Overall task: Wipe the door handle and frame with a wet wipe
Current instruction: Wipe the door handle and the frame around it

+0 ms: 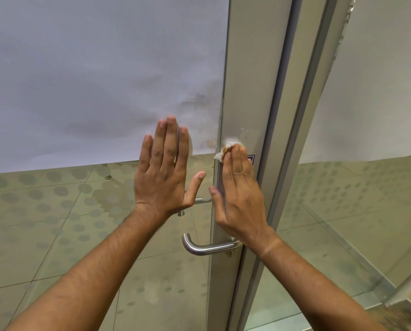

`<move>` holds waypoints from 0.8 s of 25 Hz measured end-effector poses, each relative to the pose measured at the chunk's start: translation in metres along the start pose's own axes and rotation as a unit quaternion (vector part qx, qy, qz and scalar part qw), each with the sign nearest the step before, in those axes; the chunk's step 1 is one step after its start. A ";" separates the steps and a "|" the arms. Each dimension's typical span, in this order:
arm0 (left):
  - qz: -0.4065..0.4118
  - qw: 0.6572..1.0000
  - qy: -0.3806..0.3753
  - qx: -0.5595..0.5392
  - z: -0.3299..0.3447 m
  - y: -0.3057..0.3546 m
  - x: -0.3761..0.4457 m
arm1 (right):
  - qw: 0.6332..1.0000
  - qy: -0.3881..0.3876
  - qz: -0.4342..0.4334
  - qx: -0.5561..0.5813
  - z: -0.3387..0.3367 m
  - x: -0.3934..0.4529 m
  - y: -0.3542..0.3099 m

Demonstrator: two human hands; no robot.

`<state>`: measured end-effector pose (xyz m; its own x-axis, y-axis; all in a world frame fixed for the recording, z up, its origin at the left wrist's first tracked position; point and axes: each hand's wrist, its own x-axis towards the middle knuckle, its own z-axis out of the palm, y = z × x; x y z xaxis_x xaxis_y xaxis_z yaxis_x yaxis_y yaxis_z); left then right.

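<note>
Hands are both raised against a glass door with a frosted upper pane (92, 75): the left hand (167, 173) lies flat and released on the glass, fingers straight and thumb spread, while the right hand (239, 194) presses a crumpled white wet wipe with brown stains (226, 149) under straight fingers against the pale grey metal door frame (252, 68). The wipe sits on the frame's left edge, above the curved brushed-steel lever door handle (207, 247), which juts left from the frame just below the right wrist and is untouched by either hand.
</note>
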<state>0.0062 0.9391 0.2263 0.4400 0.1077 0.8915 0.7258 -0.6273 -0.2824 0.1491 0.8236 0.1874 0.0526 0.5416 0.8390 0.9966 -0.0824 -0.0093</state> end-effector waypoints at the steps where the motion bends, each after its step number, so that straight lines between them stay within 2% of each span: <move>1: 0.000 1.000 -0.002 -0.002 0.000 0.000 0.000 | 1.000 -0.022 -0.014 -0.008 -0.001 -0.009 0.004; 3: 0.001 1.000 -0.004 0.002 0.000 0.001 -0.001 | 0.998 -0.051 -0.020 -0.010 -0.005 -0.023 0.007; 9: -0.002 1.000 -0.002 0.003 -0.002 0.001 0.000 | 1.000 -0.017 -0.006 -0.002 -0.006 -0.001 0.007; 13: 0.000 1.000 -0.007 0.005 -0.002 0.002 -0.001 | 0.998 -0.068 -0.006 -0.001 -0.006 -0.029 0.005; 18: -0.001 1.000 -0.004 0.004 -0.002 0.001 0.000 | 0.999 -0.010 0.027 0.017 -0.009 0.006 0.001; 20: -0.003 1.000 -0.004 0.005 -0.002 0.001 0.000 | 1.000 -0.017 0.018 0.009 -0.008 0.001 0.001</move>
<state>0.0060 0.9364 0.2270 0.4397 0.1183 0.8903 0.7338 -0.6190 -0.2802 0.1497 0.8167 0.1924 0.0898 0.5660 0.8195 0.9950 -0.0868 -0.0490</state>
